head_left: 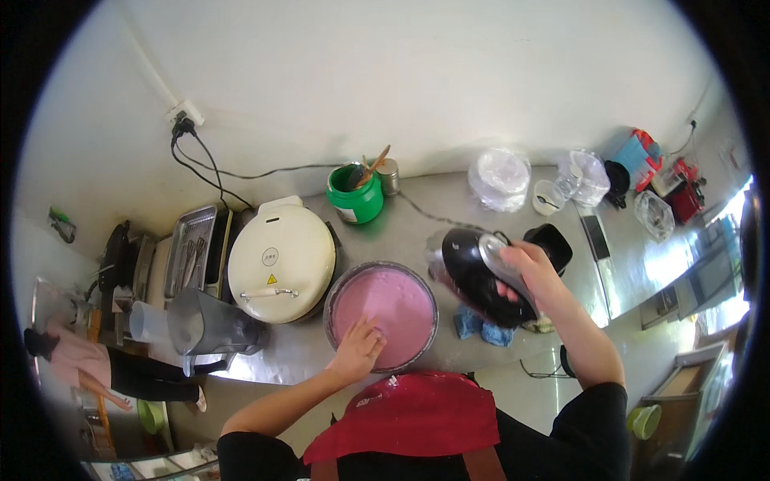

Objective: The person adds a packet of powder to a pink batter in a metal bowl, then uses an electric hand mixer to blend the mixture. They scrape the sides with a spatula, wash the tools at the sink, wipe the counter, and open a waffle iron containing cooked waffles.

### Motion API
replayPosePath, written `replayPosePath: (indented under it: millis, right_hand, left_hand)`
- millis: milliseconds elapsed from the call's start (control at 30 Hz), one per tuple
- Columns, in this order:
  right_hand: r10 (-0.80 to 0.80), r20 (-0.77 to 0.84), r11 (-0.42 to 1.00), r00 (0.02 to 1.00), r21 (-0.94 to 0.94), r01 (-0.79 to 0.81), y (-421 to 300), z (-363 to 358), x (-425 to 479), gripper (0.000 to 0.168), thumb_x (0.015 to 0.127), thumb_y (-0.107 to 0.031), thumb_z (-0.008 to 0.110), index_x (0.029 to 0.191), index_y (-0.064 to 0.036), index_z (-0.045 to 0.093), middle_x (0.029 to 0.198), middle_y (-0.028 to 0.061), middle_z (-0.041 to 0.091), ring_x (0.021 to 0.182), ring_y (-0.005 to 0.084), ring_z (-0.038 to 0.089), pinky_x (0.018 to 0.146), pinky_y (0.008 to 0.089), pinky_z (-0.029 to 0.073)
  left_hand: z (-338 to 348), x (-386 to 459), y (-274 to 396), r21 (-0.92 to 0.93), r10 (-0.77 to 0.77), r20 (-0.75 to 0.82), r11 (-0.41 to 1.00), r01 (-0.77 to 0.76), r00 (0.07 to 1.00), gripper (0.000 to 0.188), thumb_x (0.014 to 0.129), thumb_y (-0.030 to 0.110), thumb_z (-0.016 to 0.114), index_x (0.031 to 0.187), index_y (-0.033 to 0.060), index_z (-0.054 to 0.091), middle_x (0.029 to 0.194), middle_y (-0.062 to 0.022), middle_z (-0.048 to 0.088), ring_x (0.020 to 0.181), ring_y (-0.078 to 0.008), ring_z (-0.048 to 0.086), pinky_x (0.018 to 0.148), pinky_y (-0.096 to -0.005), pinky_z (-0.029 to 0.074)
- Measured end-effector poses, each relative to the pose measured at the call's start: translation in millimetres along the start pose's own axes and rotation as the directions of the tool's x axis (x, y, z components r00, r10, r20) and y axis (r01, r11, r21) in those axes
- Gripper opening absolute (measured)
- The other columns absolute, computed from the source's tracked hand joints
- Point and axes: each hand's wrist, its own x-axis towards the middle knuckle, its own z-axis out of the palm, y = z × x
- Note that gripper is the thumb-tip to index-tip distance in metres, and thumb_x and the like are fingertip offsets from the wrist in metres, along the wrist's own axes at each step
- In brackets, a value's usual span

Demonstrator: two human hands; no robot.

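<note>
A round dark-rimmed bowl of pink batter [391, 312] stands on the steel counter in front of me. My left hand [359, 352] lies over its near left part, fingers spread at the batter's surface; whether they touch it I cannot tell. To the right of the bowl, my right hand [529, 273] grips the handle of a black and silver electric hand mixer [475, 270], which is tilted, its front end toward the bowl. The mixer's front end is blurred. Blue cloths [490, 327] lie under and beside the mixer. A black container [550, 243] stands behind my right hand.
Left of the bowl are a closed cream electric griddle [280, 261], a grey pitcher [204, 324] and wire-racked trays [192, 246]. A green tub of utensils [361, 198] stands behind. Wrapped plastic containers [499, 180] and a phone [595, 236] are at right. Another person [90, 361] stands far left.
</note>
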Motion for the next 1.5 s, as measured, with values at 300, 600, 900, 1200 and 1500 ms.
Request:
replayPosePath:
  millis: [300, 600, 900, 1200, 1500]
  right_hand:
    - [-0.088, 0.008, 0.87, 0.996, -0.487, 0.081, 40.8, -39.7, 224.9, 0.036, 0.072, -0.023, 0.075, 0.092, 0.0, 0.056, 0.067, 0.0045, 0.061, 0.052, 0.0083, 0.055, 0.047, 0.0225, 0.046]
    - [-0.393, -0.124, 0.349, 0.911, -0.937, 0.023, 55.7, -70.8, 304.9, 0.085, 0.068, -0.032, 0.077, 0.136, -0.006, 0.034, 0.102, 0.0178, 0.065, 0.096, 0.0332, 0.062, 0.084, 0.0421, 0.048]
    - [-0.309, 0.476, 0.697, 0.823, -0.476, 0.537, 52.9, 93.8, 118.6, 0.042, 0.083, -0.035, 0.064, 0.118, -0.014, 0.058, 0.082, 0.0099, 0.066, 0.073, 0.0259, 0.065, 0.067, 0.0361, 0.052]
    - [-0.466, 0.183, 0.616, 0.866, -0.635, 0.466, 112.8, 137.7, 71.8, 0.024, 0.091, -0.027, 0.055, 0.095, -0.004, 0.062, 0.081, 0.0071, 0.065, 0.069, 0.0198, 0.065, 0.061, 0.0326, 0.051]
    - [0.058, -0.241, 0.976, 0.969, 0.22, -0.004, 153.9, 73.7, 47.7, 0.025, 0.094, -0.027, 0.052, 0.097, -0.003, 0.06, 0.074, 0.0047, 0.062, 0.059, 0.0121, 0.058, 0.052, 0.0255, 0.047]
  left_hand:
    - [-13.0, 1.6, 1.8, -0.247, -0.143, -0.05, 0.961, 0.127, 0.988, 0.017, 0.092, 0.011, 0.049, 0.097, 0.0015, 0.061, 0.118, -0.0177, 0.056, 0.122, -0.0387, 0.044, 0.108, -0.046, 0.03]
    - [-28.0, 5.7, 20.8, -0.477, -0.411, -0.124, 0.823, 0.309, 0.903, 0.02, 0.096, 0.008, 0.042, 0.101, 0.0014, 0.061, 0.107, -0.0131, 0.063, 0.114, -0.0298, 0.054, 0.109, -0.041, 0.029]
    - [-13.4, 22.6, 27.4, -0.708, -0.608, -0.044, 0.578, 0.405, 0.793, 0.024, 0.097, 0.013, 0.044, 0.114, -0.0008, 0.054, 0.104, -0.0131, 0.059, 0.091, -0.0197, 0.06, 0.077, -0.0318, 0.05]
    - [-15.7, 14.9, 25.2, -0.214, -0.375, -0.231, 0.92, 0.329, 0.898, 0.034, 0.096, 0.025, 0.044, 0.115, -0.0002, 0.056, 0.111, -0.0225, 0.057, 0.103, -0.0393, 0.055, 0.087, -0.0434, 0.044]
    - [-62.6, 20.1, -17.1, -0.684, -0.661, -0.243, 0.635, 0.358, 0.71, 0.048, 0.098, 0.038, 0.041, 0.079, 0.0021, 0.065, 0.054, -0.0009, 0.046, 0.05, -0.009, 0.044, 0.048, -0.027, 0.035]
